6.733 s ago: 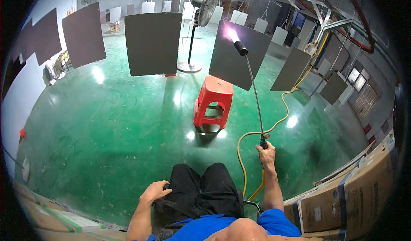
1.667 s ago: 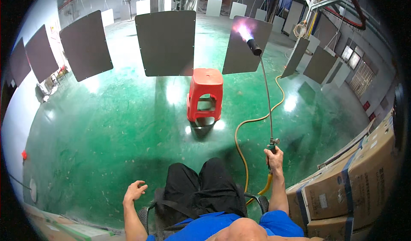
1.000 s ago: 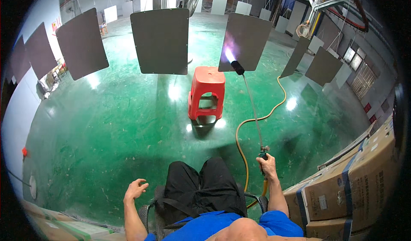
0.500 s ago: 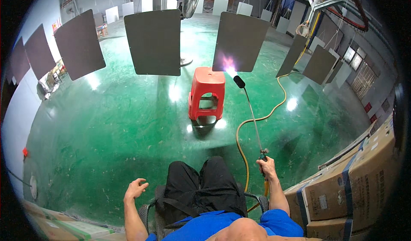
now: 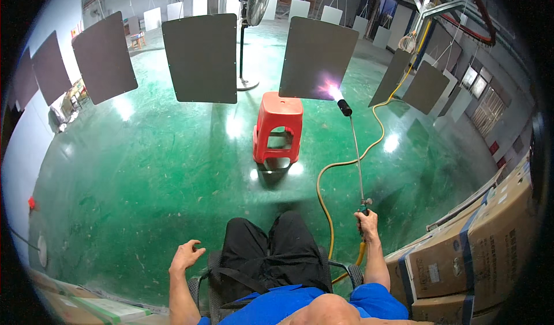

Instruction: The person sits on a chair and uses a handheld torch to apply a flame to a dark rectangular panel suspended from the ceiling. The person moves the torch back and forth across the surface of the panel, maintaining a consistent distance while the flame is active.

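My right hand (image 5: 367, 224) is wrapped around the handle of a long gas torch (image 5: 344, 107). Purple-white flame (image 5: 331, 89) comes from its black nozzle and plays at the lower right corner of a hanging dark grey panel (image 5: 318, 53). From the handle trails a yellow hose (image 5: 323, 195), which curves across the floor. My left hand (image 5: 187, 254) is held beside the chair armrest (image 5: 195, 290), fingers loosely bent and apart, with nothing in it. A second dark panel (image 5: 201, 59) hangs to the left of the heated one.
A red plastic stool (image 5: 280, 112) stands on the green floor (image 5: 144, 180) ahead of me. Behind it is a pedestal fan (image 5: 241, 53). More panels (image 5: 107, 59) hang in a curved row. Cardboard boxes (image 5: 444, 267) are stacked close on my right.
The torch nozzle and flame have swung right along the panel's lower edge, with my right hand shifting slightly right. The nearby hanging panels have drifted a little left.
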Demonstrator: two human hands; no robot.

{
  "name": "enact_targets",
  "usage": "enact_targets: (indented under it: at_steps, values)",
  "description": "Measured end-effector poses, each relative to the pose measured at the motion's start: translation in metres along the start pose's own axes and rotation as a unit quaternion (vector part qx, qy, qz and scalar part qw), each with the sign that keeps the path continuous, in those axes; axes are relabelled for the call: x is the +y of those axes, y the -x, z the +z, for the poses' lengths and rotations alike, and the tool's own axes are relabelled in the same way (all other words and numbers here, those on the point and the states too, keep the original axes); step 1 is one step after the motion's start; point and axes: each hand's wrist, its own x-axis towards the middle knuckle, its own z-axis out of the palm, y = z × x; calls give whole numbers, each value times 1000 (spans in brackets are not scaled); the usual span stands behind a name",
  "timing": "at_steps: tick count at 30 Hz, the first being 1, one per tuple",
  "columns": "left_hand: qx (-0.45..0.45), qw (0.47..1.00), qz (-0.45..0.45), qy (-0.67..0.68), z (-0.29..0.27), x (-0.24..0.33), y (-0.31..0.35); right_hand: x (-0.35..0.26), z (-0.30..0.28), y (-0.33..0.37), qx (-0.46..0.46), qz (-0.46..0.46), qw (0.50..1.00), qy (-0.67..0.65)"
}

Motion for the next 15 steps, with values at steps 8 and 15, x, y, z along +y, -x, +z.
enact_targets:
  at_steps: [8,15]
  values:
    - [14,993,117,4,19,22,8,-54,-4,-4,11,-66,998,-3]
    - [25,971,238,22,36,59,25,-103,-1,-6,20,-116,993,-19]
